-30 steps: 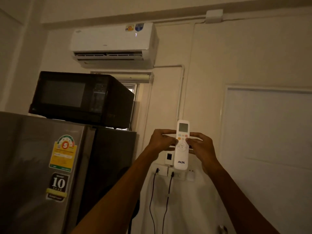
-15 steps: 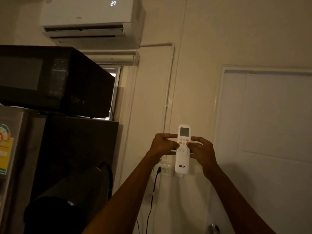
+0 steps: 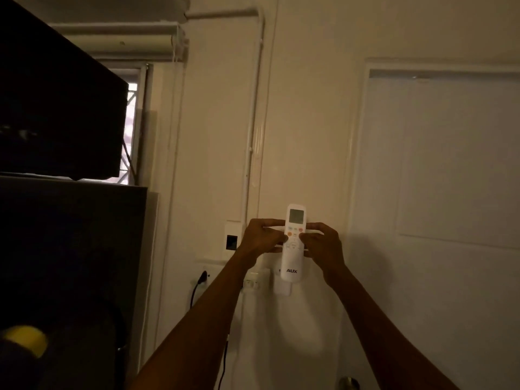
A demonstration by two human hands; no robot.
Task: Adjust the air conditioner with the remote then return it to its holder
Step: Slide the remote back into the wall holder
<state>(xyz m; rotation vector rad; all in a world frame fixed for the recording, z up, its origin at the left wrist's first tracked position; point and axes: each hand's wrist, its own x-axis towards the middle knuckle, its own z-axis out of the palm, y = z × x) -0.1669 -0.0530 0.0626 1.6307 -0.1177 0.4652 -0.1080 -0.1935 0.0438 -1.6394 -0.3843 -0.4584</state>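
- The remote (image 3: 294, 243) stood upright against the wall, its bottom end just above a white holder (image 3: 282, 288) at 6 o'clock of it; whether it had entered the holder could not be told.
- Risk, as a judgement: sliding it down off-line could catch the holder's lip and jam it, or let it slip past and drop.
- Thumbs lay on the button area, so a stray press could change the setting just as it was put away.
- The plug (image 3: 202, 277) and cord at 9 o'clock of the holder sat near the left forearm and could be snagged.
- The left hand (image 3: 263, 236) was curled narrow on the remote's left edge, thumb on its face.
- The right hand (image 3: 323, 244) pinched the right edge likewise, fingers behind, thumb near the red button.
- The air conditioner was out of view.
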